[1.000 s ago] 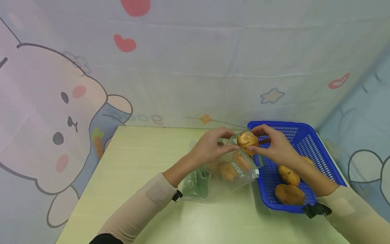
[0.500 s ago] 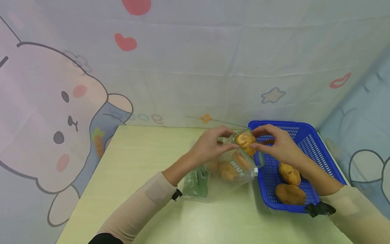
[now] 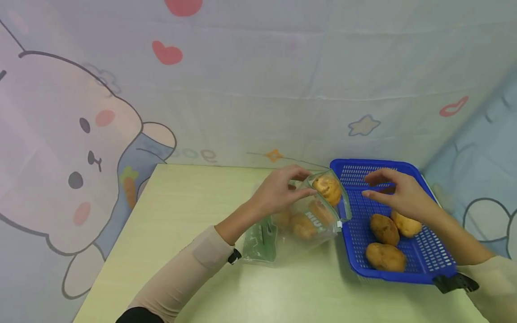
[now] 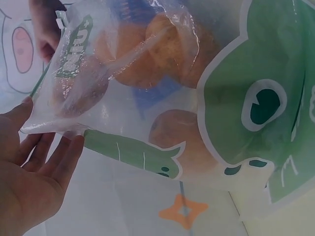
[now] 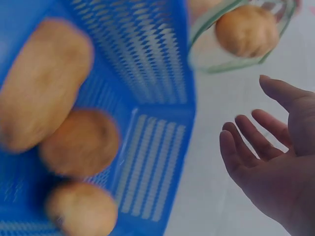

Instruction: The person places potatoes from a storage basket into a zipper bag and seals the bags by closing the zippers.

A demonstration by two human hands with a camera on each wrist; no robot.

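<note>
Glossy clear plastic bag [image 3: 307,215]; perforated blue plastic basket [image 3: 404,264]; rough-skinned potatoes [image 3: 385,256].

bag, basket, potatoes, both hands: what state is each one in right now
bag: mouth open, potatoes inside, one at the mouth
basket: upright, three loose potatoes in it
left hand: holds the bag's mouth
right hand: open, holds nothing, above the basket

A pale green table [image 3: 169,233] fills the lower middle. Behind it, from nine to three o'clock, hangs a cartoon backdrop [image 3: 258,89]: a large rabbit [image 3: 68,170] at nine o'clock, red hearts [image 3: 167,53] toward eleven, a pale star [image 3: 363,125] at two o'clock.
</note>
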